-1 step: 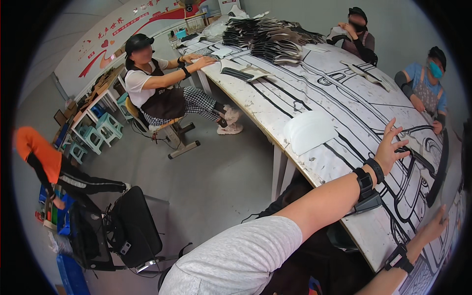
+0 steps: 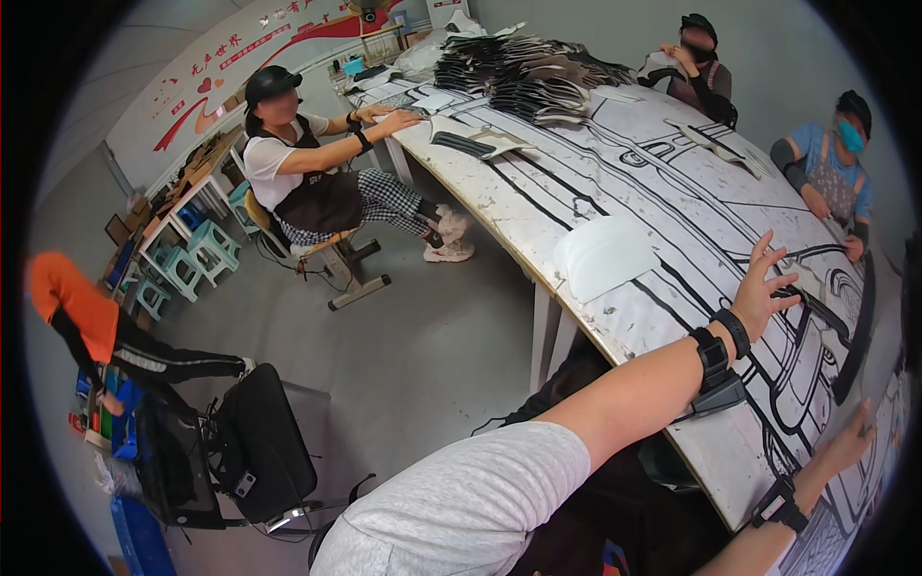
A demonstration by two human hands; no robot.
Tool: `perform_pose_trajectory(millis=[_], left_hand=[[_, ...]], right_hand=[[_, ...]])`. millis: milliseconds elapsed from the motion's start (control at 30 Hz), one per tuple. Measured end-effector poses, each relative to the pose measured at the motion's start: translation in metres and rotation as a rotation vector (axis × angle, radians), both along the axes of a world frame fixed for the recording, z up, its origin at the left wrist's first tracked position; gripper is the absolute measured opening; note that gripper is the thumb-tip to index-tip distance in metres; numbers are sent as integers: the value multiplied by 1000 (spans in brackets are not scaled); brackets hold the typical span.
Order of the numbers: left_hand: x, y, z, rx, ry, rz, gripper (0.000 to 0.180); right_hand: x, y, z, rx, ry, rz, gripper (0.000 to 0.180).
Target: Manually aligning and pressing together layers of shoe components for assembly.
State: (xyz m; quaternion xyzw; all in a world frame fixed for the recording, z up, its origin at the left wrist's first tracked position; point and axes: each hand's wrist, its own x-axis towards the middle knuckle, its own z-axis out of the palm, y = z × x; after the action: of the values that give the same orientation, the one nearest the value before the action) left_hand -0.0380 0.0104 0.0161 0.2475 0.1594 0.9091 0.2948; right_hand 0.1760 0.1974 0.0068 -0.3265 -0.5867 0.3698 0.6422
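- One long white table [image 2: 706,230], marked with bold black lines, spreads beneath the left hand [image 2: 764,298] and far out to the left of its fingers; whether they touch it, I cannot tell.
- Seated co-worker [image 2: 307,173] in a dark apron, well apart from those fingers, far to their left at the table's edge.
- Black chair [image 2: 264,442], off the table, far left of the fingers and lower.
- Heap of dark, layered flat pieces [image 2: 514,77], beyond the left fingers, toward the table's far end.
- Co-worker in a blue mask [image 2: 836,173], beyond the left fingers and to their right.
- White rounded sheet [image 2: 615,254], flat on the table, left of the left fingers and apart from them.
- Left fingers: spread wide, nothing seen between them.
- Right hand [image 2: 845,446]: nearer the body, right of the left fingers; blurred near the rim, so I cannot tell whether its fingers hold anything.
- Black wristband [image 2: 780,504], just behind the right hand.
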Motion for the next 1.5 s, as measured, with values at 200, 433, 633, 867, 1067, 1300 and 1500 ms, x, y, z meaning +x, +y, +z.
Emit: perform_pose_trajectory(millis=[200,433,633,867,1067,1300,1500], left_hand=[[0,5,-9,-428,536,687,77],[12,8,-17,-685,1344,1144,32],[12,16,-24,-784,1226,1015,12],[8,12,-23,-775,1006,955,12],[6,17,-23,-707,966,959,11],[-7,19,-31,-589,980,805,31],[-18,4,-11,115,-165,202,61]], right_hand=[[-3,-14,3,313,-402,-201,39],[-18,-25,-7,828,-606,178,17],[-20,-25,-7,715,-652,172,16],[-21,-23,-12,460,-682,185,23],[-25,-26,-8,399,-500,199,29],[-19,2,-18,357,-599,160,31],[-7,34,-29,-22,-88,188,38]])
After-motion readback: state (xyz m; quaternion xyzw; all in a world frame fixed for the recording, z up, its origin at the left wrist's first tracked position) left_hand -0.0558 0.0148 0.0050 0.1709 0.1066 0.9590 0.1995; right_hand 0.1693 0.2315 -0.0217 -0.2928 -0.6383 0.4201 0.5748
